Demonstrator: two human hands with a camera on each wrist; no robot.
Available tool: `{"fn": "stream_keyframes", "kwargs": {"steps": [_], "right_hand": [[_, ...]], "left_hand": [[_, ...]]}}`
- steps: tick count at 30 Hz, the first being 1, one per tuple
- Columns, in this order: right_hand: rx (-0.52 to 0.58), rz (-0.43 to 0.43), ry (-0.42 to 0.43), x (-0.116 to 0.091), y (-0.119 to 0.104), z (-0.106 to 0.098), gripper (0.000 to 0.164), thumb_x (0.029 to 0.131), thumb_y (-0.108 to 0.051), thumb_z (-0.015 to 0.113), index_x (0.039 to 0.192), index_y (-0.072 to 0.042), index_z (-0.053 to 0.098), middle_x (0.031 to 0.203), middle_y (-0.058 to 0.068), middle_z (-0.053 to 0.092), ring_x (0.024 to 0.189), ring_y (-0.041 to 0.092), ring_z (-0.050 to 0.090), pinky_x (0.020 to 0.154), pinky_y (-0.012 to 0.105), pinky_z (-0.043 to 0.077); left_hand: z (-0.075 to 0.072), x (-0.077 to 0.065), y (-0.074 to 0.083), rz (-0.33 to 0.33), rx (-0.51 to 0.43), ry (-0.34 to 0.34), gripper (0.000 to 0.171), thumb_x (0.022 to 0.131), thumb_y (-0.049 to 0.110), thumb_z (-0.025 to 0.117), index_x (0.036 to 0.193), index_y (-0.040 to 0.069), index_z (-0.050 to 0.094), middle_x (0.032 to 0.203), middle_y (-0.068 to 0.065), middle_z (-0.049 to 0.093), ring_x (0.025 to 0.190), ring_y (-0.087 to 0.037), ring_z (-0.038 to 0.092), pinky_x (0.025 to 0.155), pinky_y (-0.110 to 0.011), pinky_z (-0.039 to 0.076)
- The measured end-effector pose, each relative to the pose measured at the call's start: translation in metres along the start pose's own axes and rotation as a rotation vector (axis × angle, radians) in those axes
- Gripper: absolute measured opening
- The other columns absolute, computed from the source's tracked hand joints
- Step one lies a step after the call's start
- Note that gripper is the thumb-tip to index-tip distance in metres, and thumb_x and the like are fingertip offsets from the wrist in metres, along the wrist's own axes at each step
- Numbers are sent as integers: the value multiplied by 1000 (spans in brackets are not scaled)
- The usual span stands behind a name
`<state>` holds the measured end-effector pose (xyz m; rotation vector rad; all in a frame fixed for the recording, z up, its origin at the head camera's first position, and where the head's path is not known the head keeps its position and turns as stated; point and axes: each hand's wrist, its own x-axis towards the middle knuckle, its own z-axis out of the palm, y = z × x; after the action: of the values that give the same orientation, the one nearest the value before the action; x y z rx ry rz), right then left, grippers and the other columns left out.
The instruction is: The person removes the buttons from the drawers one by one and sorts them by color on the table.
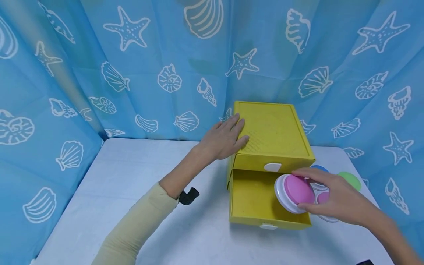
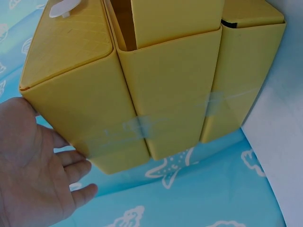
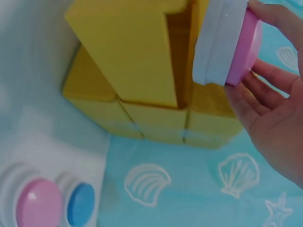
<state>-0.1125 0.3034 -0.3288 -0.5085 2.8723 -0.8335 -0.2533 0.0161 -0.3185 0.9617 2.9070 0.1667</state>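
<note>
A yellow drawer unit (image 1: 269, 127) stands on the table, three boxes stacked, with its middle drawer (image 1: 253, 200) pulled out. My left hand (image 1: 222, 138) lies with extended fingers on the unit's top, at its left edge; the left wrist view shows the palm and fingers beside the top box. My right hand (image 1: 338, 195) pinches a pink-domed push button (image 1: 299, 188) with a white base between thumb and fingers. The button is tilted over the right part of the open drawer. In the right wrist view, the white base (image 3: 218, 42) faces the drawer.
To the right of the unit stand more domed buttons: a blue one (image 1: 320, 168), a green one (image 1: 351, 180) and another pink one (image 1: 322, 197), partly behind my right hand. A blue shell-print curtain (image 1: 159, 44) hangs behind the white table (image 1: 132, 165).
</note>
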Motion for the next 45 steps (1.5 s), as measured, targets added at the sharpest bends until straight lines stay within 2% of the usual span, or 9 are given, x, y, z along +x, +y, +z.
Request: {"fn": "stream_keyframes", "kwargs": {"steps": [4, 6, 12, 15, 19, 24, 28, 45], "right_hand": [[-40, -18, 77, -11, 5, -11, 68, 68, -37, 81, 129, -30, 51, 116, -7, 53, 96, 4, 47, 64, 25, 51], [-48, -5, 92, -16, 9, -16, 69, 68, -35, 82, 129, -28, 51, 118, -4, 52, 95, 4, 45, 62, 25, 51], [-94, 112, 62, -28, 25, -29, 78, 67, -39, 81, 133, -17, 46, 123, 11, 48, 100, 28, 44, 55, 22, 49], [-125, 136, 71, -34, 36, -32, 82, 65, -39, 82, 132, -12, 45, 122, 15, 47, 98, 33, 45, 55, 21, 48], [-122, 159, 98, -41, 50, -32, 85, 63, -35, 84, 132, -8, 44, 123, 19, 45, 100, 39, 43, 55, 30, 52], [-105, 231, 71, -47, 67, -30, 92, 62, -35, 84, 135, -3, 39, 125, 26, 39, 103, 48, 36, 57, 45, 53], [-94, 283, 53, -50, 79, -28, 94, 64, -36, 83, 137, 0, 35, 126, 30, 35, 102, 50, 34, 58, 47, 52], [-58, 365, 29, -58, 143, -24, 97, 68, -42, 79, 136, 8, 30, 126, 34, 32, 102, 51, 32, 65, 52, 51]], "left_hand": [[1, 0, 1, 4, -11, 0, 65, 97, 52, 14, 149, 14, 9, 154, -2, 2, 138, -14, 1, 110, -36, 9], [1, 0, 2, 7, -14, 3, 65, 97, 52, 15, 149, 14, 10, 154, -2, 2, 139, -14, 1, 110, -36, 10], [2, -1, 2, 9, 6, 16, 64, 97, 51, 16, 149, 13, 11, 154, -3, 3, 139, -15, 2, 110, -37, 11], [1, 0, 2, 6, 23, 19, 64, 97, 51, 15, 149, 14, 11, 154, -3, 3, 139, -16, 2, 110, -38, 10], [1, 0, 2, -2, 36, 21, 63, 97, 51, 15, 149, 14, 11, 154, -3, 4, 139, -17, 1, 110, -39, 8], [0, -1, 2, -9, 48, 17, 63, 97, 50, 15, 149, 15, 11, 154, -2, 4, 139, -18, 0, 110, -42, 4], [0, -1, 3, -14, 63, 22, 62, 98, 50, 15, 149, 16, 12, 154, -3, 5, 139, -21, 2, 110, -43, 4], [-1, -1, 2, -21, 68, 0, 63, 97, 52, 11, 149, 17, 8, 154, -2, 2, 139, -22, -4, 110, -42, 1]]}}
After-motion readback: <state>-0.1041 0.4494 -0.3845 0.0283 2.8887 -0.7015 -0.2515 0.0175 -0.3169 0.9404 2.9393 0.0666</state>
